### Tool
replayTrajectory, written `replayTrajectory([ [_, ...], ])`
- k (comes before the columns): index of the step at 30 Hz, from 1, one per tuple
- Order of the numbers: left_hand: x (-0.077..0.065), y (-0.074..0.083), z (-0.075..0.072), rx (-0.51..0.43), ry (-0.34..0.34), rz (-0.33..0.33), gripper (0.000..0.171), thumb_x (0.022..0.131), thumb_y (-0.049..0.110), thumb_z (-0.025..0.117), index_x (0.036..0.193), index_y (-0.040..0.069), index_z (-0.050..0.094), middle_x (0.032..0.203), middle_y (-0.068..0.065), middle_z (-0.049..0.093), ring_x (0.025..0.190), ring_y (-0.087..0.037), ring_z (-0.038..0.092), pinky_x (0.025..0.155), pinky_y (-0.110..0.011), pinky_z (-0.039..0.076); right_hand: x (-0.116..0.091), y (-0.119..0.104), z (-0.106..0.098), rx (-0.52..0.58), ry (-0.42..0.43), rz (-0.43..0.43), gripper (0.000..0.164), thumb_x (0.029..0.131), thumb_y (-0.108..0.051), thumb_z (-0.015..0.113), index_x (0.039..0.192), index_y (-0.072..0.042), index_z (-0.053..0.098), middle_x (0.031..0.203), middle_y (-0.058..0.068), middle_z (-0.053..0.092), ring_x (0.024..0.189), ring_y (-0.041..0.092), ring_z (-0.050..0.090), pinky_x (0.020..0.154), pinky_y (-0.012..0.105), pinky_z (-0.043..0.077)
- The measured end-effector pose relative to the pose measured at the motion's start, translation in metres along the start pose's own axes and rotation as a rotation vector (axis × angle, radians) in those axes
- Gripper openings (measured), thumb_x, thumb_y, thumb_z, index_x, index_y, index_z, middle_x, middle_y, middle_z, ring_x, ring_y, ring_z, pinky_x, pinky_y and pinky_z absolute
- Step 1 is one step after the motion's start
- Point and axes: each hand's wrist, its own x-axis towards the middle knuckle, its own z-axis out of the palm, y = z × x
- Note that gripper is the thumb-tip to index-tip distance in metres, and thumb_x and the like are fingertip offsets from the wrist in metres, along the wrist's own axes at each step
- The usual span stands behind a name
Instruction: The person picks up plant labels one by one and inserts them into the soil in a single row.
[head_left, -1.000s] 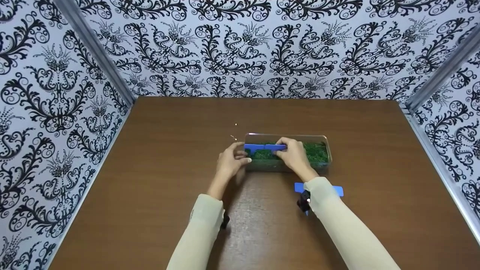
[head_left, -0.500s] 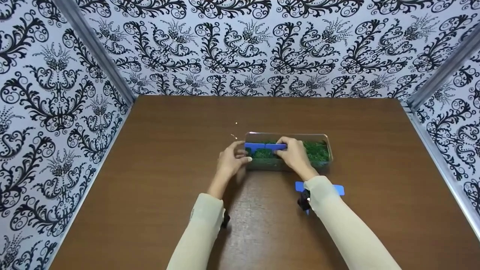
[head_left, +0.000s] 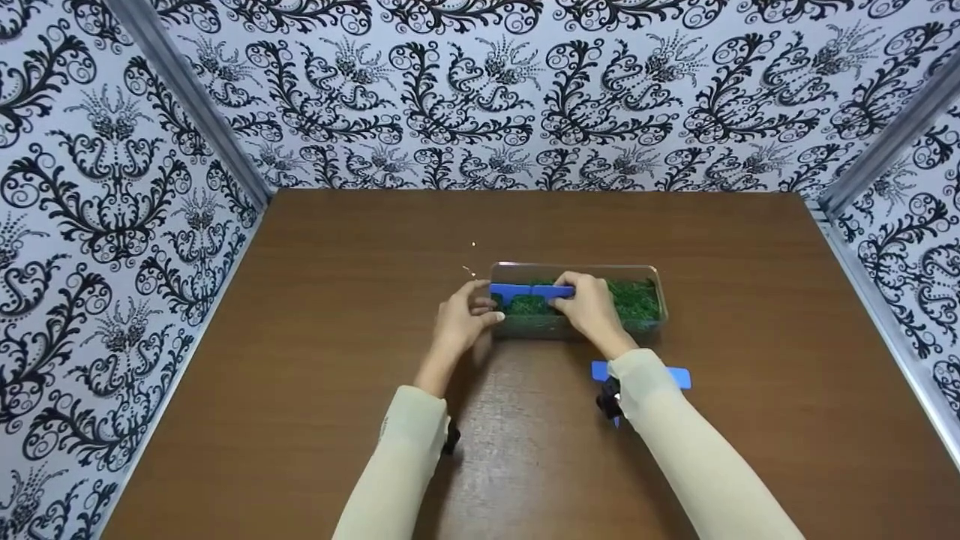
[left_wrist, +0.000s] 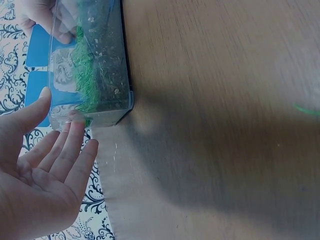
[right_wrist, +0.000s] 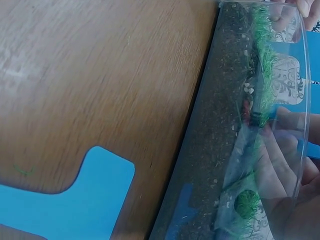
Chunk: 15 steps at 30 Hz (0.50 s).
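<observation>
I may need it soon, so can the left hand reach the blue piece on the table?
Probably yes: the left hand grips nothing; the right sleeve overhangs the blue piece, but its ends show.

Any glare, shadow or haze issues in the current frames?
Head: pale glare on the brown wooden table, dark shadow beside the left cream fabric sleeve; left wrist: broad soft shadow across the table; right wrist: bright patch upper left, likely reflection of the flat blue piece in the clear rectangular container; both wrist views look hazy.
</observation>
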Motion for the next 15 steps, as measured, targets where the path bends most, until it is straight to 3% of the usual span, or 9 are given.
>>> replayTrajectory([
  [15, 0.0005, 0.0, 0.0016, -0.02, -0.006, 0.002, 0.058, 0.085, 0.008, 0.078, 0.138, 0.011, 0.057, 0.115, -0.014, 0.074, 0.11, -0.025, 0.071, 0.096, -0.034, 0.057, -0.0011, -0.0012, 0.0025, -0.033, 0.013, -0.006, 0.006, 0.09, -0.01, 0.074, 0.095, -0.008, 0.073, 0.093, 0.013, 0.076, 0.085, 0.028, 0.072, 0.078, 0.045, 0.058],
])
